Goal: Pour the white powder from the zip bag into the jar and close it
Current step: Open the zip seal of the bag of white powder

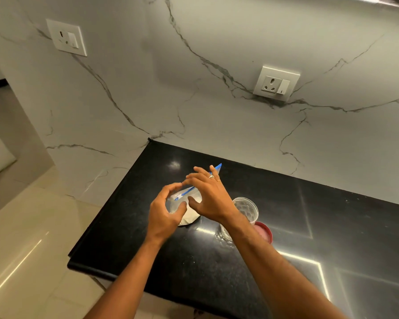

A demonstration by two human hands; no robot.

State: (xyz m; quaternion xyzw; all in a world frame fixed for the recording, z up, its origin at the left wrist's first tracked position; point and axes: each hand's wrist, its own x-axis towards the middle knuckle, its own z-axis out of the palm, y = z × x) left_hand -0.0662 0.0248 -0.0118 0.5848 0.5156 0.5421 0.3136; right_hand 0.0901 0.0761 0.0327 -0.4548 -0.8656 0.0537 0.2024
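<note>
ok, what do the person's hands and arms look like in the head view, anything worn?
Both forearms are bare as far as the frame shows: no sleeves, gloves or watch visible. The right hand wears two rings on neighbouring fingers, one a wider pale band, the other thinner and gold-toned. The left hand shows no rings or bands on the parts in view.

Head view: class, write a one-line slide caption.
Both hands on blue-zipped clear powder bag; open clear plastic jar and red lid wait on black counter.
</note>
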